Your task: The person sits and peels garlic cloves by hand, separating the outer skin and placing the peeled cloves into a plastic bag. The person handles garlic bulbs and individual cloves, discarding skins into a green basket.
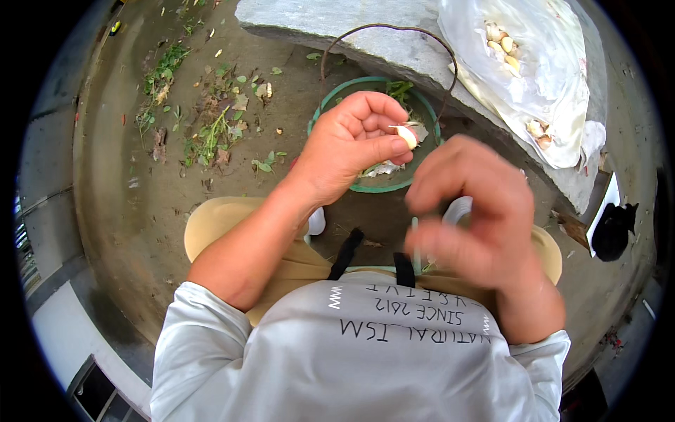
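Observation:
Between the thumb and fingers of my left hand (364, 132) is a pale garlic clove (406, 137) with a thin strip of skin at its tip. To its right, my right hand (474, 211) is blurred, fingers curled and thumb apart; I cannot tell whether anything is between them. Below both hands stands a round green basket (377, 187) with a thin arched handle (390, 25), holding greens and papery scraps. A white plastic bag (532, 100) at the upper right carries several peeled cloves (507, 45) and, lower down, unpeeled garlic (543, 140).
The bag lies on a grey stone slab (295, 16) whose edge runs behind the basket. Leaves and plant scraps (211, 137) are scattered on the ground at left. A black cat (613, 232) rests at the far right beside a white board (604, 211). My knees flank the work area.

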`<state>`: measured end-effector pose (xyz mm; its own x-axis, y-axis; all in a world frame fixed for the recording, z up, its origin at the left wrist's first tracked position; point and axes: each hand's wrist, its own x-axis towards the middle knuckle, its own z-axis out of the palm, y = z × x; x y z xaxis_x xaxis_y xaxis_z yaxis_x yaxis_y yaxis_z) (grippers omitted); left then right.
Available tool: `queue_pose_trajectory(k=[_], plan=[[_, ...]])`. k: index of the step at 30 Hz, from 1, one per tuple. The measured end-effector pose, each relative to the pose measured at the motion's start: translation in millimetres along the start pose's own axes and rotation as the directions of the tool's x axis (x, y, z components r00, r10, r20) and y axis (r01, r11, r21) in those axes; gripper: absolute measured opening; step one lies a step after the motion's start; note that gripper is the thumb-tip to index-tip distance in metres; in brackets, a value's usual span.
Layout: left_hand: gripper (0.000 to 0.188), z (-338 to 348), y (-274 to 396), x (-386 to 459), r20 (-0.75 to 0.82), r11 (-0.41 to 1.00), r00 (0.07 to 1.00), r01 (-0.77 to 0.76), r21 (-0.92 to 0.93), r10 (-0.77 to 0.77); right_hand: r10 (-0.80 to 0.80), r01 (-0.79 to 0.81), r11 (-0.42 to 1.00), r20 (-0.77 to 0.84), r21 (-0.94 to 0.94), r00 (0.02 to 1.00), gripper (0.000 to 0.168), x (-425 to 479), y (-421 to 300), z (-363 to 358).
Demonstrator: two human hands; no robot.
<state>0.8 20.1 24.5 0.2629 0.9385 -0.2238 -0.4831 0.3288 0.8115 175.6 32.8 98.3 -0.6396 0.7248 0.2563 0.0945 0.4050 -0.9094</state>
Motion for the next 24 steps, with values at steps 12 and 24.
queue_pose_trajectory(k=[12, 24], plan=[[0.019, 3, -5, 3, -0.014, 0.997, 0.999, 0.044, 0.064, -0.043, -0.455, 0.455, 0.705, -0.144, 0.544, 0.878, 0.055, 6, -24, 51], [0.016, -1, -1, 1, -0.007, 0.999, 0.999, -0.034, 0.001, 0.034, -0.081, 0.048, 0.971, 0.131, 0.233, 0.988, 0.036, -3, -8, 18]])
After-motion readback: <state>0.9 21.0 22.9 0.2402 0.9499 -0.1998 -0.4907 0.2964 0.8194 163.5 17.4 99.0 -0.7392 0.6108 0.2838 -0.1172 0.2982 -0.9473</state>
